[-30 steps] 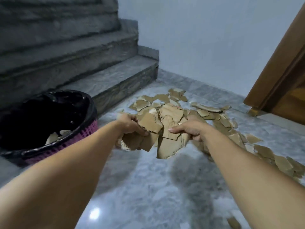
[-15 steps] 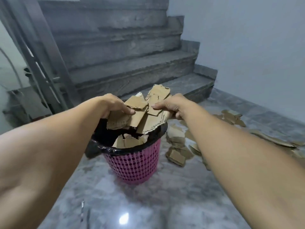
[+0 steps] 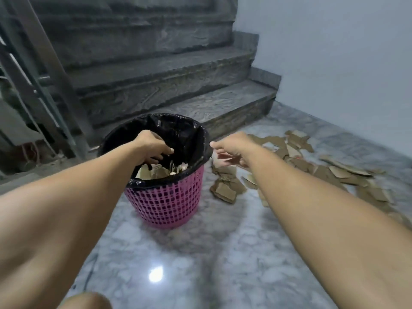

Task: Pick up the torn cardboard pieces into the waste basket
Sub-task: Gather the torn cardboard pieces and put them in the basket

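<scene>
Midway, both empty hands, left hand [image 3: 153, 146] and right hand [image 3: 231, 146], hang loose over the pink plastic mesh waste basket [image 3: 165, 204], partly filled, while many torn brown cardboard pieces [image 3: 330, 170] litter the floor at right.

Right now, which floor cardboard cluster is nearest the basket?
The small cardboard clump just right of the pink basket, under the right hand; the long scatter lies farther right.

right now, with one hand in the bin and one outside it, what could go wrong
1. The left hand is down inside the black liner; pulling out could drag the liner off the pink basket rim.
2. The basket looks light, so a bump from either arm might tip it and spill the cardboard inside.
3. Torn cardboard pieces lie right beside the basket on the glossy floor; stepping on one could slip.
</scene>
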### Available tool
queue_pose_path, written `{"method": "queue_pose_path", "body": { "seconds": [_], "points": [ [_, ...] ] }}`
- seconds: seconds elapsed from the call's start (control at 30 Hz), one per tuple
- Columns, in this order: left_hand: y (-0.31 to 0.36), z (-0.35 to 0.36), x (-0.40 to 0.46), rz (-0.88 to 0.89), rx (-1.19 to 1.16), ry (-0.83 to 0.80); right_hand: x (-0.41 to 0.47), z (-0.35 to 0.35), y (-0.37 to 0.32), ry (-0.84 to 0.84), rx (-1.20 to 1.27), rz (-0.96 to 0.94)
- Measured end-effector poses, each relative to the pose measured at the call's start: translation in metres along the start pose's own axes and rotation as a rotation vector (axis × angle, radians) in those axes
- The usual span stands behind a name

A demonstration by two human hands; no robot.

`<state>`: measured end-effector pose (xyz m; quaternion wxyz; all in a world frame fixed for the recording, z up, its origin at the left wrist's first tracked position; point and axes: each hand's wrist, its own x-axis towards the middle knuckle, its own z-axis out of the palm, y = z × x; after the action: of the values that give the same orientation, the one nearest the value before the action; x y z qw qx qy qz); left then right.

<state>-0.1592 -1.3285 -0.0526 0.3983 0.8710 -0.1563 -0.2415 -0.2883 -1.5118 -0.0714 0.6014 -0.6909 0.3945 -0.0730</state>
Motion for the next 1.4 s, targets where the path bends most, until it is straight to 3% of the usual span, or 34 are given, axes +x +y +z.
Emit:
{"method": "queue_pose_path", "body": {
  "seconds": [0.2, 0.4, 0.63, 0.87, 1.03, 1.2, 1.3, 1.4],
  "points": [
    [0.059, 0.089, -0.028, 0.263, 0.146, -0.078, -0.036, -0.103, 0.054, 0.05, -0.043, 0.133],
    [0.095, 0.239, -0.077, 0.371, 0.36, -0.416, -0.091, -0.232, 0.157, 0.182, -0.043, 0.325],
    [0.087, 0.417, -0.14, 0.427, 0.599, -0.724, -0.166, -0.354, 0.298, 0.327, 0.003, 0.543],
    [0.037, 0.538, -0.202, 0.548, 0.841, -0.929, -0.215, -0.394, 0.416, 0.389, 0.012, 0.739],
    [-0.001, 0.594, -0.236, 0.637, 0.905, -0.978, -0.24, -0.404, 0.476, 0.315, -0.433, 0.865],
    [-0.033, 0.628, -0.258, 0.732, 0.992, -0.935, -0.252, -0.406, 0.523, 0.292, -0.5, 0.994],
    [-0.042, 0.636, -0.258, 0.795, 0.959, -0.934, -0.245, -0.398, 0.54, 0.422, -0.447, 0.985],
    [-0.041, 0.64, -0.252, 0.732, 0.89, -0.942, -0.235, -0.395, 0.543, 0.461, -0.511, 0.913]
  ]
}}
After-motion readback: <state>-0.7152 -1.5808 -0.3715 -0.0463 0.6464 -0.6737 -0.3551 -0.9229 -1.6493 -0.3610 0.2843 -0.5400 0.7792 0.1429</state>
